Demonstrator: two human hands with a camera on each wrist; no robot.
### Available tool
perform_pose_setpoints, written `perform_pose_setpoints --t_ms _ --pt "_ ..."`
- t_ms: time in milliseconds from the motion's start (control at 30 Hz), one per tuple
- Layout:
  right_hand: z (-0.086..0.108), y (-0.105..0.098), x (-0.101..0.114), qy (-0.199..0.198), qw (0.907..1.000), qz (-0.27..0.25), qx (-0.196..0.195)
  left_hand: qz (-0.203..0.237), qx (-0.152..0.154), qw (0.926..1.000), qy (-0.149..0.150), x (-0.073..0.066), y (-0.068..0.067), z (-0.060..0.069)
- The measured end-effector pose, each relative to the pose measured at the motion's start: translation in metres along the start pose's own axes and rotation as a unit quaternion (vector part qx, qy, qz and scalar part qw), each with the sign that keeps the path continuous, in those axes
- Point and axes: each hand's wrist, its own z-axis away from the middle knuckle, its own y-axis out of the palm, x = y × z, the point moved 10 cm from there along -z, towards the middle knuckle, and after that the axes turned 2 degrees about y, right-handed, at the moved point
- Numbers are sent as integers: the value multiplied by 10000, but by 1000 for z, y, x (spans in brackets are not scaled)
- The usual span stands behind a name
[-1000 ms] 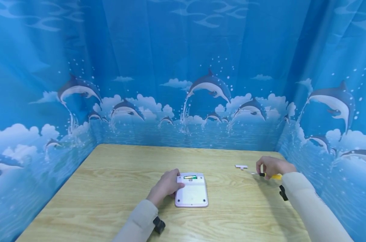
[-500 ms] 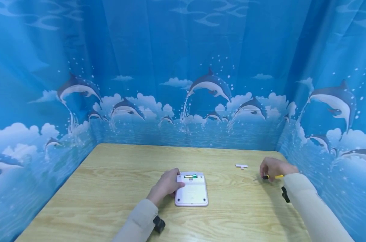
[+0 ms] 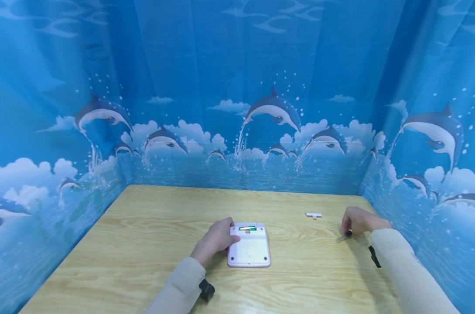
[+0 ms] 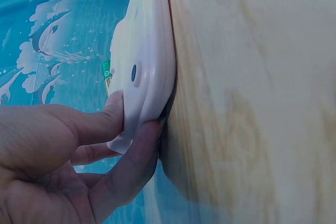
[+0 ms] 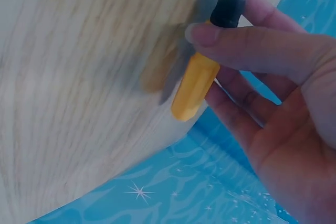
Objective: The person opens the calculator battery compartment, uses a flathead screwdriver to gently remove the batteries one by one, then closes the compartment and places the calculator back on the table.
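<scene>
We see the left hand [image 3: 217, 237] partly curled, its thumb on the upturned face and its fingers at the edge of a flat white-and-pink plastic device with dark round feet [image 3: 248, 250]. The device lies just right of that hand, and its far corner is in the grip. In the slot at its far end, near the left hand's fingertips, we find a green-and-yellow cylindrical battery [image 3: 247, 228].

Well apart, the right hand [image 3: 359, 219] pinches a screwdriver with a yellow handle, black collar and metal shaft [image 5: 195, 85] between its thumb and bent fingers. We see the shaft slanting down toward the left hand's side, but cannot tell whether its tip touches the pale wood-grain table [image 3: 162, 218].

Between the hands, nearer the right one and farther from us, lies a small white T-shaped plastic piece [image 3: 313, 215]. Beyond both hands we see a blue dolphin-printed curtain [image 3: 237, 52].
</scene>
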Motion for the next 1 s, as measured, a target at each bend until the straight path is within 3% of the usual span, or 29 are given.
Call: perform_pose_setpoints --t_ms 167,433,667,1000 --pt "-1 2 -6 124 9999 -62 -61 -9 -11 10000 -4 0 -1 -1" --pt "1 1 -5 -65 9997 2 -234 3 -69 10000 -32 1 0 1" --pt "-2 5 -11 209 9997 -2 -100 -68 -56 10000 -29 0 -1 0" --pt "-1 7 -10 179 9998 29 -101 -41 -57 10000 -44 1 0 -2"
